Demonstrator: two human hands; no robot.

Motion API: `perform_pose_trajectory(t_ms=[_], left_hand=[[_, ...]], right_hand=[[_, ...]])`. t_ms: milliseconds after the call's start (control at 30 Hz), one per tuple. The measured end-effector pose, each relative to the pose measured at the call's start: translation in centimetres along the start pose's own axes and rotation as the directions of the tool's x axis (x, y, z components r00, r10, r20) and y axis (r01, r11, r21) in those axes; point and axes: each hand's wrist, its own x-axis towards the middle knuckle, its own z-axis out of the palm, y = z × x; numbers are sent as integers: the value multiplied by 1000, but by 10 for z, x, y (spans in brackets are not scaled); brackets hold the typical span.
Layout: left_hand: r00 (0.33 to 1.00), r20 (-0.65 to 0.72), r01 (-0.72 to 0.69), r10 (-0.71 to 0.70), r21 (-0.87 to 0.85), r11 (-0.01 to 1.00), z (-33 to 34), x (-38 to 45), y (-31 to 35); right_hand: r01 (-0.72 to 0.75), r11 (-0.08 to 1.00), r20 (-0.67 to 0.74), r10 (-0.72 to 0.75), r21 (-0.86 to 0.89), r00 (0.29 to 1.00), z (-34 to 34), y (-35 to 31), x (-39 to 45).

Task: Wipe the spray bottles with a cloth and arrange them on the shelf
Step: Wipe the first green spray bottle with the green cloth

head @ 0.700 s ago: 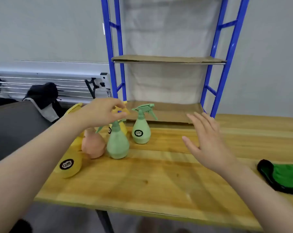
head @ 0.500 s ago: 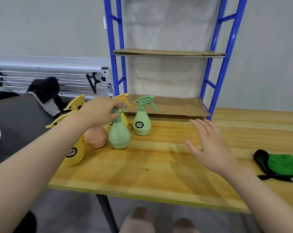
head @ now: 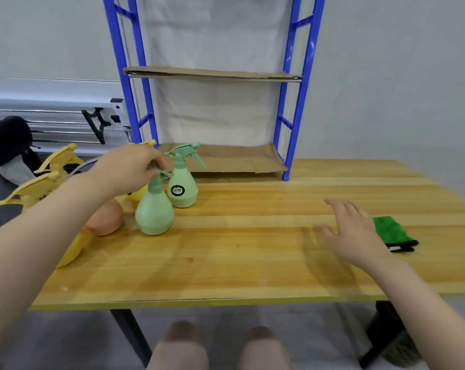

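My left hand [head: 128, 169] grips the trigger head of a light green spray bottle [head: 154, 213] that stands on the wooden table [head: 252, 252]. A second green bottle [head: 182, 186] with a round black label stands just behind it. A peach bottle [head: 106, 217] and several yellow bottles [head: 43, 182] crowd the table's left end, partly hidden by my forearm. My right hand [head: 351, 231] hovers open over the table, fingers spread, just left of a green cloth [head: 391, 231]. The blue shelf [head: 300, 84] stands at the back, its cardboard-lined boards bare.
A grey rack and a dark bundle [head: 7, 140] lie beyond the table's left end. The table's front edge is near my knees [head: 183, 345]. A brush-like object [head: 394, 343] sits under the table at right.
My left hand has closed around the front green bottle's head. My right hand has drifted right, close to the green cloth. The view has tilted down.
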Motion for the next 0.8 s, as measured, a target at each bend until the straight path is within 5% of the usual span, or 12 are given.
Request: perform_pose_trajectory(t_ms=[267, 533, 700, 800], left_hand=[[996, 1, -89, 90, -149, 985, 6, 17, 63], [970, -43, -242, 238, -221, 945, 20, 35, 116], [968, -94, -247, 232, -213, 945, 27, 38, 121], [956, -194, -265, 222, -240, 934, 36, 36, 115]], right_hand=[[-241, 968, 181, 250, -70, 951, -10, 70, 3], [-237, 955, 143, 213, 179, 967, 5, 107, 4], [-246, 964, 332, 201, 99, 922, -3, 109, 29], [-194, 980, 323, 170, 44, 931, -5, 109, 36]])
